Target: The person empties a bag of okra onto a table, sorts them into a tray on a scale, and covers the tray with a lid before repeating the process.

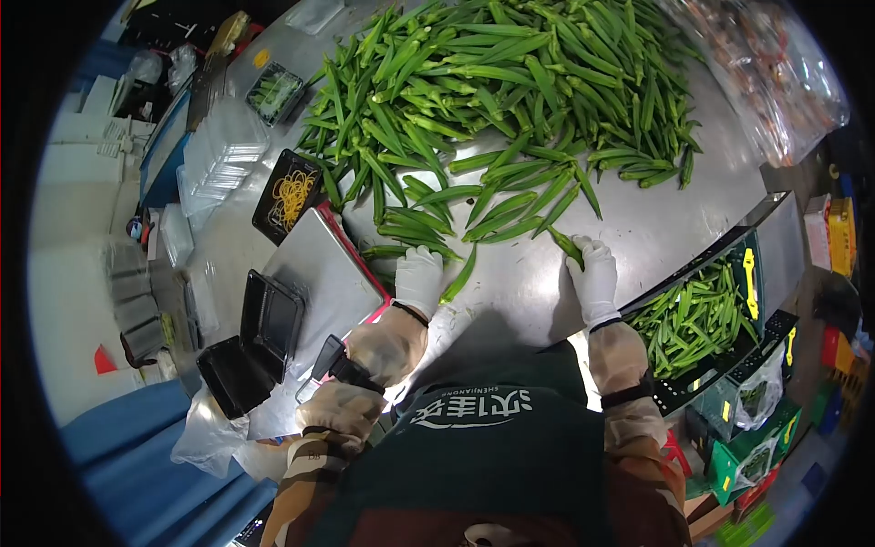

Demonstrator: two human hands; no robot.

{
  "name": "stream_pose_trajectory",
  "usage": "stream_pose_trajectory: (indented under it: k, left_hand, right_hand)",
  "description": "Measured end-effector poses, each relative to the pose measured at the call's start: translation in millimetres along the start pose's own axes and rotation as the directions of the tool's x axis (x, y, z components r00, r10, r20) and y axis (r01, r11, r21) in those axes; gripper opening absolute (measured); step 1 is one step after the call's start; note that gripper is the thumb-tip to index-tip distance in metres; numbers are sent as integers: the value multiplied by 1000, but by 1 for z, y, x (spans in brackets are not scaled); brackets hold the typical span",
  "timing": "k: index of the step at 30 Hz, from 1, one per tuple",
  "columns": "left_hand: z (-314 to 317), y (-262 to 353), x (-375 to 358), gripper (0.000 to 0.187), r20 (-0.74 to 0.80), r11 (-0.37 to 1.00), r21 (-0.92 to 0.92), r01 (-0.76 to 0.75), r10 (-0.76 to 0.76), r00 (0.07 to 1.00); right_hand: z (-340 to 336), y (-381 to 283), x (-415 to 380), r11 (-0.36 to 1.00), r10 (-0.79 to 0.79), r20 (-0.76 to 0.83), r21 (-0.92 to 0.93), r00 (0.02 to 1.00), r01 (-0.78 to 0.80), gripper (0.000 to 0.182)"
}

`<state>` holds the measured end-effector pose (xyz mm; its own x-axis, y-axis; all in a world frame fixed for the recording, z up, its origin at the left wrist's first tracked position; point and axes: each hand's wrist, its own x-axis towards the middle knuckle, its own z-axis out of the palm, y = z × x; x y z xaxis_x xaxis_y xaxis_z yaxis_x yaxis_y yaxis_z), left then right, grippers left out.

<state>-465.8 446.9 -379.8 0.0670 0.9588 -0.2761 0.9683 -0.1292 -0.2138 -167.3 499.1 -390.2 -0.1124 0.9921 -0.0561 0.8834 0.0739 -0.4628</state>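
A large heap of green okra (510, 68) covers the far part of the steel table (510, 292), with loose pods spread towards me. Both my hands wear white gloves. My right hand (595, 281) is closed on one okra pod (565, 244), which points away to the upper left. At the near edge of the loose pods, my left hand (419, 278) has its fingers curled over okra pods (387, 251) that stick out on both sides; its palm side is hidden. A single okra pod (460, 273) lies just right of my left hand.
Black trays (272, 319) lie at left on a metal plate (319, 264) with a red edge. A black tray of yellow rubber bands (292, 196), stacked clear containers (228, 146) and a packed okra tray (273, 94) stand farther up. Crated okra (697, 319) is at right, below a plastic bag (775, 73).
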Motion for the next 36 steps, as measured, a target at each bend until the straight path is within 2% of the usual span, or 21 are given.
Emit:
stream_pose_trajectory:
  k: [3, 4, 5, 7, 9, 11, 13, 17, 18, 19, 20, 22, 25, 27, 29, 30, 31, 32, 33, 34, 36]
  left_hand:
    - [-25, -22, -1, 17, -181, 858, -501, -112, 23, 983]
    - [-18, -35, 1, 21, -246, 751, -649, -123, -55, 968]
    - [-38, -46, 4, 18, -233, 633, -768, -103, -126, 964]
    - [-52, -65, 16, 14, -374, 795, -595, -114, -149, 915]
    - [-39, -77, 31, 14, -215, 933, -348, -94, 18, 976]
    - [-14, -78, 35, 19, 27, 990, -102, -100, 104, 994]
    - [12, -61, 34, 19, 92, 971, 211, -110, 92, 992]
    - [10, -51, 35, 17, 114, 979, 194, -65, 44, 993]
    - [9, -56, 34, 17, 150, 982, 154, -106, 82, 985]
    - [3, -61, 36, 17, 179, 983, 115, -143, 121, 976]
    - [-5, -67, 37, 18, 175, 991, -26, -130, 133, 976]
    - [-32, -77, 38, 21, 153, 946, -306, -105, 158, 976]
    - [-45, -95, 58, 28, -32, 662, -744, -85, 92, 995]
    - [-73, -96, 71, 30, 19, 547, -837, 26, -17, 1000]
    - [-68, -83, 90, 28, -199, 629, -772, -95, -97, 975]
    - [-56, -72, 98, 30, -228, 678, -721, -143, -38, 973]
    - [-42, -59, 109, 33, -255, 722, -665, -193, 24, 967]
    - [-30, -42, 111, 36, -247, 791, -573, -216, 85, 965]
    - [-23, -26, 115, 43, -73, 925, -361, -118, 98, 993]
    - [-27, -16, 117, 45, -66, 948, -287, -137, 123, 990]
    - [-18, -8, 119, 50, -61, 965, -232, -121, 109, 992]
  right_hand:
    - [-2, 16, -9, 954, 10, -36, 300, 999, 1, 24]
    - [-11, 10, -11, 852, 165, 83, 490, 983, -184, 25]
    - [-9, 12, -7, 823, 177, 65, 537, 982, -184, 23]
    - [-4, 12, 14, 832, 134, 4, 543, 991, -115, 27]
    - [-2, 5, 40, 892, 26, -84, 453, 996, 15, 36]
    - [7, 0, 70, 933, -328, -169, 96, 929, 347, 38]
    - [43, 9, 91, 931, -364, -173, -75, 915, 357, 32]
    - [45, 4, 101, 840, -366, 149, -372, 918, 395, 17]
    - [34, 5, 99, 724, -547, 104, -439, 831, 532, 10]
    - [35, 12, 95, 780, -537, 110, -312, 836, 542, 12]
    - [36, 22, 92, 821, -530, 111, -183, 841, 541, 14]
    - [10, 12, 89, 809, -511, 197, -217, 836, 546, 25]
    - [-24, 14, 92, 846, -323, 402, -284, 857, 452, 25]
    - [-63, -14, 102, 897, -217, 460, -254, 861, 361, 31]
    - [-85, -42, 107, 930, -235, 375, -181, 897, 319, 33]
    - [-67, -40, 119, 959, -226, 328, -92, 917, 270, 37]
    - [-59, -52, 123, 917, -350, 191, -131, 917, 378, 37]
    - [-42, -63, 137, 915, -382, 219, -48, 898, 401, 37]
    - [-33, -81, 145, 904, -371, 264, -117, 890, 412, 36]
    - [-3, -76, 152, 805, -552, 172, -144, 816, 575, 36]
    - [28, -91, 162, 775, -492, 243, -315, 836, 548, 36]
